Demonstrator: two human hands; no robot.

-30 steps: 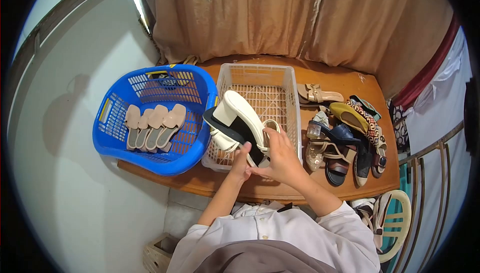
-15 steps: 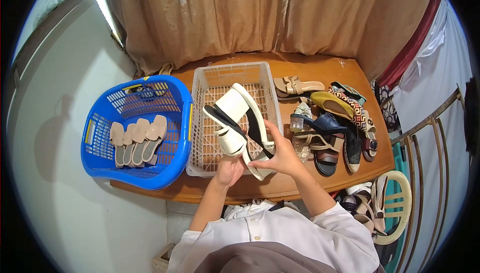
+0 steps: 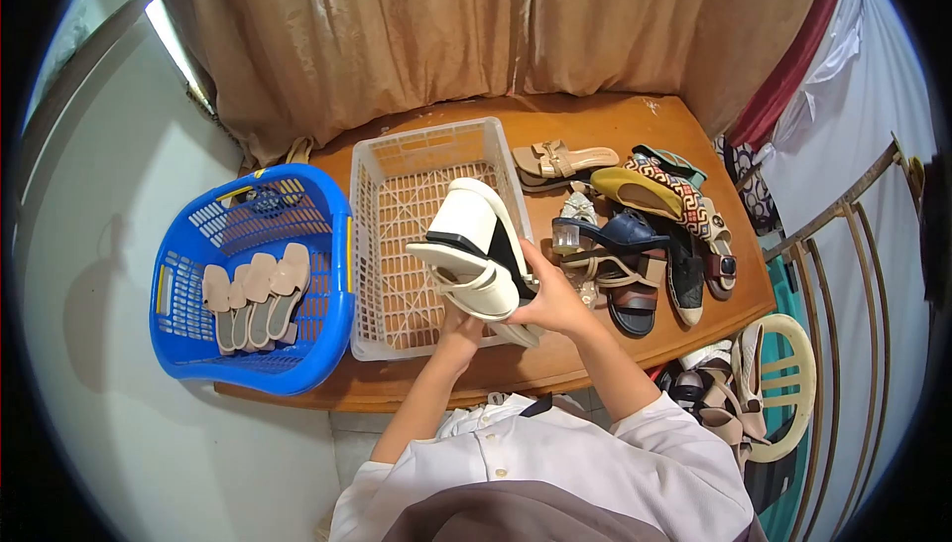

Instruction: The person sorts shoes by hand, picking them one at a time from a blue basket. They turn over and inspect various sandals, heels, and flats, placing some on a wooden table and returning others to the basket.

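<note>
Both of my hands are closed round a pair of white block-heeled sandals (image 3: 481,289), held one against the other above the front of the crate. My left hand (image 3: 459,336) grips them from below, its fingers partly hidden behind the shoes. On the other side my right hand (image 3: 553,296) clasps the pair, thumb and fingers spread round it. The white heels point up and away from me. Beneath the sandals stands a clear-white plastic crate (image 3: 367,235) with a lattice floor.
Left of the crate is a blue basket (image 3: 341,314) holding several beige slides (image 3: 260,279). Mixed shoes (image 3: 635,235) crowd the right of the wooden table (image 3: 397,383). A cream plastic chair (image 3: 793,363) with more footwear stands at lower right; a brown curtain (image 3: 397,36) hangs behind.
The white sandals have been turned and drawn closer together, so one strap now faces up. Both hands stay on them. The camera view has shifted slightly.
</note>
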